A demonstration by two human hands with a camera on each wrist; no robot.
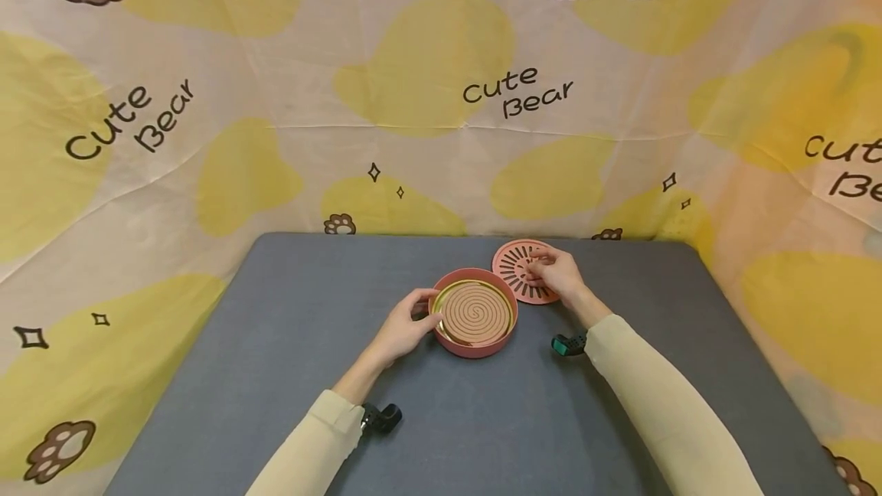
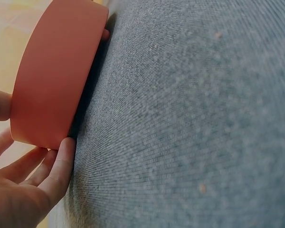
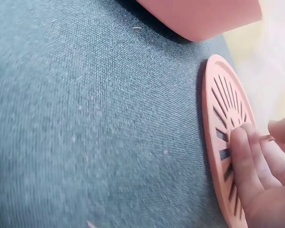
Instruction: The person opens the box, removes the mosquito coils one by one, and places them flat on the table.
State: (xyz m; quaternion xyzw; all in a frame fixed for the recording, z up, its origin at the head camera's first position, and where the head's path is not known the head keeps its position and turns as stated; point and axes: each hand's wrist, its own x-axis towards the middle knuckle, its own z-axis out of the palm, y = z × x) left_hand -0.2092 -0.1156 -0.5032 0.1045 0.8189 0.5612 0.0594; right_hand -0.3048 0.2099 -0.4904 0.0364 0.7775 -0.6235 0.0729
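A round pink mosquito coil holder (image 1: 472, 352) stands on the table with a gold inner dish (image 1: 511, 325) inside. A tan mosquito coil (image 1: 475, 313) lies flat in the dish. At the holder's left side, my left hand (image 1: 406, 325) grips it, thumb over the rim and fingers (image 2: 61, 168) against the outer wall and bottom edge. The slotted pink lid (image 1: 511, 266) lies behind and right of the holder. Over the lid is my right hand (image 1: 560, 274), fingertips right at its centre. A small brown piece (image 3: 266, 138) shows pinched between thumb and finger.
The grey cloth-covered table (image 1: 296, 312) ends at a patterned fabric backdrop (image 1: 413, 98) close behind the lid. Black wrist devices (image 1: 383, 419) are worn on both arms. Tiny specks (image 3: 137, 27) lie on the cloth near the holder.
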